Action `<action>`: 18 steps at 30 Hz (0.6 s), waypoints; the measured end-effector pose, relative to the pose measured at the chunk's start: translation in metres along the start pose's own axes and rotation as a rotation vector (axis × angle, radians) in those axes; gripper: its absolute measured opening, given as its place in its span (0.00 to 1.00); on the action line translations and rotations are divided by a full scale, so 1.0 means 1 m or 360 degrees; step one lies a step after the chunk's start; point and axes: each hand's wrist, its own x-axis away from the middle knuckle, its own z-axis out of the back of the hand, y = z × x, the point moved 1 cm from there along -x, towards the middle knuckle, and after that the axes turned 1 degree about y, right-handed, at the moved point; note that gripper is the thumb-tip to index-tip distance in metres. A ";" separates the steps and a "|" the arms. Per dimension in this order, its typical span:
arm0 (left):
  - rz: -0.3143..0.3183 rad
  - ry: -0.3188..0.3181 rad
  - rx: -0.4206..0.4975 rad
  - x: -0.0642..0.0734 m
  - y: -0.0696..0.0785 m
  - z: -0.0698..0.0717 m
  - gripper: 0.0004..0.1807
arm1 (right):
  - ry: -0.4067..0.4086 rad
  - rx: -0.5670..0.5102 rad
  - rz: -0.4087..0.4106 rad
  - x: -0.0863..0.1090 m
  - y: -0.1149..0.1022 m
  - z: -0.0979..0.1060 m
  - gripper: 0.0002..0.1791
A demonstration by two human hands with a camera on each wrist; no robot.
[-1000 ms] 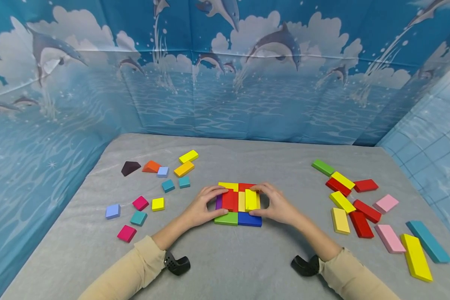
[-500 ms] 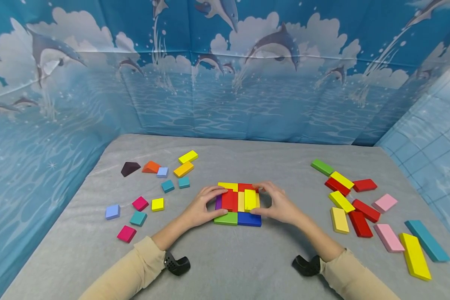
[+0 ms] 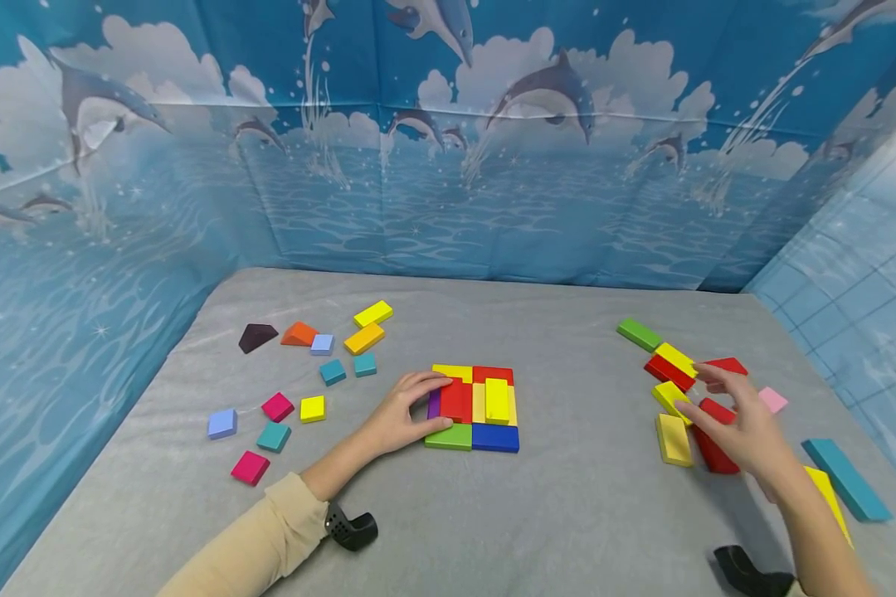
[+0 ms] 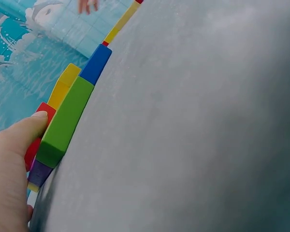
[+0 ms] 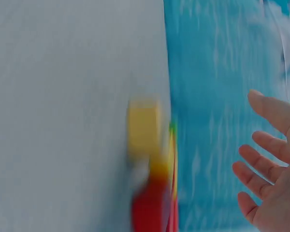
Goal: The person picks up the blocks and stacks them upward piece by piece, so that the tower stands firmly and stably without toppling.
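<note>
Right hand (image 3: 747,427), spread, has quit stacked yellow block (image 3: 497,400); left hand (image 3: 401,417) pinches red block (image 3: 457,402).

A creased blue fabric backdrop (image 3: 418,240) printed with grey dolphins (image 3: 552,83), white clouds (image 3: 635,70) and rippling water fills the upper frame and runs down its left edge. Pale blue square tiles (image 3: 859,278) pattern the right edge. A grey cloth-covered tabletop (image 3: 567,522) spans the lower frame.
</note>
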 end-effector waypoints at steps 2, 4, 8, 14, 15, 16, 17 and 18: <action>0.0016 -0.0008 -0.0002 0.000 0.001 0.000 0.31 | 0.0013 0.0070 -0.0121 0.011 0.024 0.010 0.36; 0.0028 -0.0013 -0.0002 0.000 0.001 0.000 0.31 | 0.0041 0.0149 -0.0205 0.022 0.044 0.017 0.37; 0.0032 -0.0014 -0.0005 0.000 0.001 0.000 0.31 | 0.0075 0.0202 -0.0336 0.042 0.076 0.032 0.36; 0.0012 0.0004 0.0010 0.000 0.001 0.000 0.31 | 0.0203 0.0327 -0.0396 0.066 0.138 0.041 0.31; 0.0010 0.0005 0.0012 0.000 0.001 0.001 0.31 | 0.0229 0.0352 -0.0397 0.070 0.146 0.041 0.30; 0.0011 0.0005 0.0016 0.000 0.001 0.001 0.31 | 0.0240 0.0378 -0.0414 0.074 0.154 0.041 0.30; 0.0013 0.0004 0.0013 0.000 0.001 0.001 0.31 | 0.0215 0.0384 -0.0475 0.076 0.157 0.042 0.30; 0.0013 0.0006 0.0013 0.000 0.001 0.001 0.31 | 0.0199 0.0406 -0.0524 0.080 0.162 0.042 0.31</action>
